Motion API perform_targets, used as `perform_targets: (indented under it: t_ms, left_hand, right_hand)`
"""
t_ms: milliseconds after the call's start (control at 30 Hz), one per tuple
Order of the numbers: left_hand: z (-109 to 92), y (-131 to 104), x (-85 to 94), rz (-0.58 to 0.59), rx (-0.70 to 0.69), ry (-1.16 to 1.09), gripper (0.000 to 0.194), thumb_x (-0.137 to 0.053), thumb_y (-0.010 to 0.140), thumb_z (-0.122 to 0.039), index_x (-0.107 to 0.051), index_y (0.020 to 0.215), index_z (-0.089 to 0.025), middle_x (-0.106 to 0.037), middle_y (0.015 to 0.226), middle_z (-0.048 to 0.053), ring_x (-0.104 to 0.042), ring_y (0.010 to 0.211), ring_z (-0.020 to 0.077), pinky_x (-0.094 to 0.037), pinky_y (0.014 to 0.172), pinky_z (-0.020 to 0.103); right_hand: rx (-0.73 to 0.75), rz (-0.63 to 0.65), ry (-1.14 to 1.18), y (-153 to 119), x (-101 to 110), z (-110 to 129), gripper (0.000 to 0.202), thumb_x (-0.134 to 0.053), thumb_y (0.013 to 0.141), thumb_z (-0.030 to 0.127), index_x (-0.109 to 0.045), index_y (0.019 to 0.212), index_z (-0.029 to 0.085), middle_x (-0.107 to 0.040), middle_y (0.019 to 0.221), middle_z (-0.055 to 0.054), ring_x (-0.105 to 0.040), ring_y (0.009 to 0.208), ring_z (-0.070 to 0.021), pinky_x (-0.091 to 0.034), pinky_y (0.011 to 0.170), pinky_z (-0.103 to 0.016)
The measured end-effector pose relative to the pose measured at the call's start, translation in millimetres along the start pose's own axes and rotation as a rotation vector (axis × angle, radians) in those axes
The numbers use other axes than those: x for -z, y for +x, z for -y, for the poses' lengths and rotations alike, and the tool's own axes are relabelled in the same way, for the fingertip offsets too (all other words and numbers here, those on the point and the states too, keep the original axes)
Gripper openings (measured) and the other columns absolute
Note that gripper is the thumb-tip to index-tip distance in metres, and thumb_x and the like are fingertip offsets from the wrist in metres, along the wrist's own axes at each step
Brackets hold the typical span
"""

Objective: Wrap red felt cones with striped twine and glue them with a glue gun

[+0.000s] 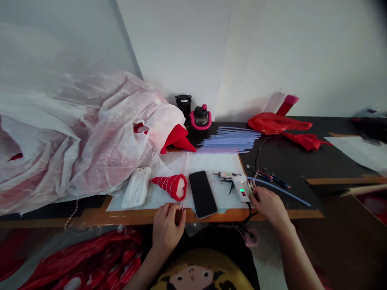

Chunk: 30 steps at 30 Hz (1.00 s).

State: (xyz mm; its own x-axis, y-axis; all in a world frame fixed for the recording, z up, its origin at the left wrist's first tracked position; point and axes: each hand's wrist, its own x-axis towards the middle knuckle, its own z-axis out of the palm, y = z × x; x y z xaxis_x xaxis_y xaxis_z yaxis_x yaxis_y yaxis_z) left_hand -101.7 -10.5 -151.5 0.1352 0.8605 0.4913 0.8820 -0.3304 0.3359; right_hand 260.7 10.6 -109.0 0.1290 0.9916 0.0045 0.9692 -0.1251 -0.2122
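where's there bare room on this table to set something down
Widest: the dark tabletop right of the pens, in front of the red plastic. Smaller: the white sheet between the pale strips and phone. Crowded: the front middle, where the red cone, phone and glue gun sit close together.

wall (181, 48): pale | tabletop (284, 159): black, brown-edged | floor (267, 253): light grey | light: dim

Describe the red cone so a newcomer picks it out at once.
On the dark table, find the white sheet along the front edge. Just beyond the left hand, the red cone lies on its side between a white case and a black phone. Unlike those flat neighbours, it tapers to a point and carries white stripes.
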Motion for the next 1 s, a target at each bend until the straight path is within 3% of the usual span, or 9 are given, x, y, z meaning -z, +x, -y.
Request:
perform_targets:
  t_ms: [100,233,400,467,533,667,733,833,1000]
  left_hand:
    - [-4,4,2.5,0.050,0.033,0.044,0.010,-0.063,0.090,-0.025,-0.058,0.084,-0.019,-0.060,0.084,0.006,-0.056,0.081,0.0255,-0.046,0.076,0.040]
    - [-6,7,4.9,0.068,0.021,0.083,0.010,-0.054,0.091,-0.015,-0.056,0.082,-0.020,-0.061,0.082,0.005,-0.058,0.078,0.0244,-0.047,0.073,0.038]
    - [-6,1,9.3,-0.029,0.054,-0.031,0.012,-0.048,0.098,-0.017,-0.056,0.090,-0.020,-0.064,0.078,0.004,-0.063,0.071,0.0213,-0.050,0.068,0.034]
    - [-8,0,12.8,-0.061,0.067,-0.104,0.011,-0.049,0.099,-0.019,-0.058,0.093,-0.020,-0.067,0.080,0.004,-0.065,0.072,0.0205,-0.052,0.067,0.032]
    - [-10,0,16.4,-0.075,0.073,-0.172,0.011,-0.051,0.098,-0.019,-0.061,0.093,-0.020,-0.069,0.082,0.004,-0.067,0.074,0.0202,-0.053,0.069,0.031]
    - [-16,3,21.7,-0.069,0.092,-0.285,0.013,-0.052,0.097,-0.015,-0.064,0.097,-0.020,-0.072,0.087,0.006,-0.071,0.079,0.0192,-0.057,0.072,0.029]
    - [-17,3,23.0,-0.057,0.099,-0.319,0.017,-0.051,0.096,-0.013,-0.065,0.101,-0.020,-0.073,0.091,0.006,-0.072,0.082,0.0189,-0.058,0.074,0.029]
    - [-17,0,23.4,-0.072,0.098,-0.308,0.018,-0.051,0.096,-0.011,-0.065,0.102,-0.020,-0.074,0.093,0.006,-0.073,0.084,0.0194,-0.059,0.077,0.029]
    - [-14,-6,23.2,-0.116,0.101,-0.219,0.010,-0.052,0.096,-0.015,-0.059,0.095,-0.022,-0.072,0.081,0.004,-0.072,0.070,0.0193,-0.058,0.066,0.029]
  right_hand:
    - [-0.106,-0.021,-0.031,3,-3,1,0.016,-0.054,0.086,0.025,-0.068,0.090,0.019,-0.073,0.079,-0.010,-0.069,0.071,-0.0250,-0.035,0.058,-0.028]
    - [-0.189,-0.073,0.007,-3,6,-13,0.035,-0.046,0.087,0.026,-0.068,0.113,0.020,-0.075,0.078,-0.008,-0.072,0.074,-0.0264,-0.042,0.061,-0.031]
    - [-0.271,-0.358,0.029,-31,25,-10,0.038,-0.040,0.084,0.032,-0.068,0.106,0.020,-0.075,0.090,-0.015,-0.070,0.075,-0.0324,-0.046,0.062,-0.039]
    - [-0.200,-0.331,0.232,-37,29,9,0.035,-0.039,0.088,0.038,-0.066,0.104,0.022,-0.073,0.082,-0.011,-0.069,0.071,-0.0287,-0.047,0.062,-0.035]
    - [-0.036,-0.227,0.495,-39,25,39,0.036,-0.041,0.094,0.047,-0.065,0.104,0.022,-0.071,0.081,-0.007,-0.067,0.071,-0.0235,-0.049,0.063,-0.030]
    - [0.298,-0.020,0.748,-42,-4,106,0.028,-0.040,0.102,0.040,-0.058,0.090,0.022,-0.068,0.073,-0.003,-0.065,0.065,-0.0182,-0.050,0.062,-0.025]
    - [0.431,0.027,0.700,-46,-21,130,0.026,-0.036,0.104,0.030,-0.059,0.099,0.020,-0.071,0.082,-0.006,-0.069,0.072,-0.0194,-0.050,0.064,-0.026]
    - [0.534,-0.010,0.436,-51,-35,151,0.031,-0.031,0.104,0.020,-0.059,0.116,0.017,-0.073,0.098,-0.010,-0.073,0.082,-0.0225,-0.050,0.065,-0.028]
    - [0.578,-0.071,0.058,-50,-30,172,0.016,-0.053,0.101,0.028,-0.063,0.108,0.018,-0.070,0.085,-0.006,-0.071,0.068,-0.0225,-0.040,0.052,-0.027]
